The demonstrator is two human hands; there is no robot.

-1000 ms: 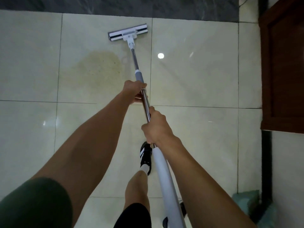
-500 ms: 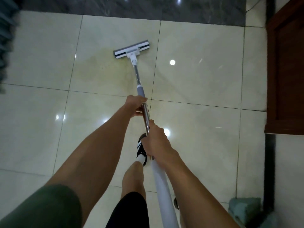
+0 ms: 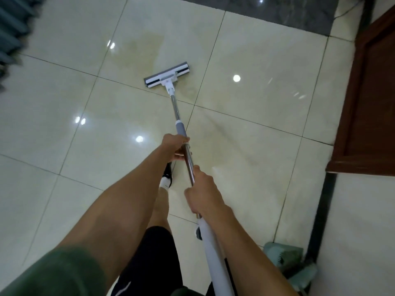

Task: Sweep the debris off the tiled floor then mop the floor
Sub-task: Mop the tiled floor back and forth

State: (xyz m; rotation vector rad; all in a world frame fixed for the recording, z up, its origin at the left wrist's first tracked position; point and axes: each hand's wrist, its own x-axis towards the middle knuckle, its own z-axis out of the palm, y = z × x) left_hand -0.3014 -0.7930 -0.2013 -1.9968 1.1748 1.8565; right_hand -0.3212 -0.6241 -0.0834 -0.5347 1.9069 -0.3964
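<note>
Underfoot, the tiled floor [image 3: 245, 146] is glossy cream with thin dark grout lines and bright light spots. A yellowish stain [image 3: 139, 48] spreads on the tile just beyond the mop head [image 3: 167, 78], which lies flat on the floor in the middle distance, just left of a grout line. The mop handle [image 3: 181, 133] slants back toward the person. The left hand [image 3: 174, 147] curls its fingers round the metal shaft, further out; the right hand [image 3: 204, 194] wraps the shaft nearer, just above the white grip. A dark shoe [image 3: 167, 173] stands below the left hand. On the right stands a brown wooden door [image 3: 369, 92]; a green dustpan [image 3: 286, 256] lies near right by the wall. Dark stone tiles [image 3: 267, 9] border the far edge.
</note>
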